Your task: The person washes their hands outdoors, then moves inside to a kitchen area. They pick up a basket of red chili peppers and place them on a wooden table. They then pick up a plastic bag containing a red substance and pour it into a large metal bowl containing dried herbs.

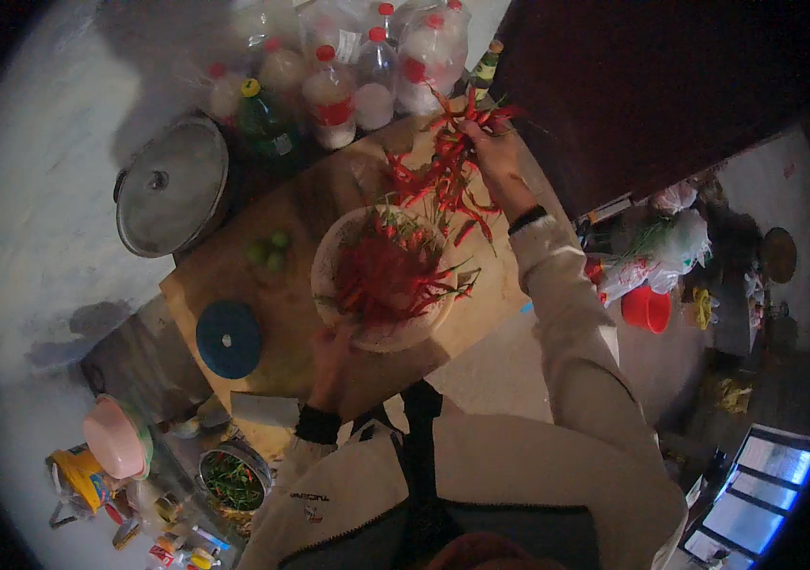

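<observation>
A light round bowl (327,256) heaped with red chili peppers (386,271) stands in the middle of the wooden table. My left hand (331,353), in shadow, is closed at the bowl's near left rim. Past the bowl, toward the table's far right, my right hand (498,157) is closed round a bunch of red chilies (471,119), some with green stems. Below that hand more loose red chilies (438,180) lie spread on the wood, reaching to the bowl's far edge.
Several green fruits (270,251) and a round blue lid (229,339) are on the table's left. Behind stand red-capped plastic bottles (329,95), a green bottle (262,119) and a lidded pot (174,185). A pot of green chilies (234,478) sits lower left; a red bucket (647,309) at right.
</observation>
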A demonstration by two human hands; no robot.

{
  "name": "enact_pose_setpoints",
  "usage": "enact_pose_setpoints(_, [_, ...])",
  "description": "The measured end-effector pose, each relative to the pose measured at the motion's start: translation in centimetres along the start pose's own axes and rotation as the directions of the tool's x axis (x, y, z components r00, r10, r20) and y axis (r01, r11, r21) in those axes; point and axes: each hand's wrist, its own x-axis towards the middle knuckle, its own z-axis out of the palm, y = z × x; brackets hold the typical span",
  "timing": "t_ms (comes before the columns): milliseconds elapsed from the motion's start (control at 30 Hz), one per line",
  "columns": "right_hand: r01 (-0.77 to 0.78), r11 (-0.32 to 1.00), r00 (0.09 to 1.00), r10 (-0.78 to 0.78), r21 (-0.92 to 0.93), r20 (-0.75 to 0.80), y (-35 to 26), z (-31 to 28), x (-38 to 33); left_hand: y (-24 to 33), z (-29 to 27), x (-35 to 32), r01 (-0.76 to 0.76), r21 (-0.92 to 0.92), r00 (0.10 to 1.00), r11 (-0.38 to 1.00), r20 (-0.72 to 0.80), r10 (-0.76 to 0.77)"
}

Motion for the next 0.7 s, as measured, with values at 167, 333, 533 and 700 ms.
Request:
enact_pose_setpoints(167, [-0.047,0.982,0.988,0.073,-0.184,0.136,7.9,2.3,6.7,1.3,-1.7,-1.4,-0.065,0.094,0.995,0.993,-0.069,0.072])
enact_pose_setpoints(333, [-0.129,0.781,0.975,0.214,-0.611,0.067,12.0,3.3,9.8,3.4,-2.2,-4.2,-0.036,-0.103,0.983,0.994,-0.180,0.017])
enact_pose_setpoints(533, [0.025,0.831,0.991,0.053,-0.555,0.125,11.0,2.6,9.3,5.2,-3.7,-5.6,0.038,0.063,0.983,0.997,-0.182,-0.025])
enact_pose_setpoints(700, [0.044,0.861,0.988,0.037,-0.507,0.149,10.2,1.3,9.4,5.0,-4.7,-6.0,0.015,-0.022,0.984,1.000,-0.180,-0.018])
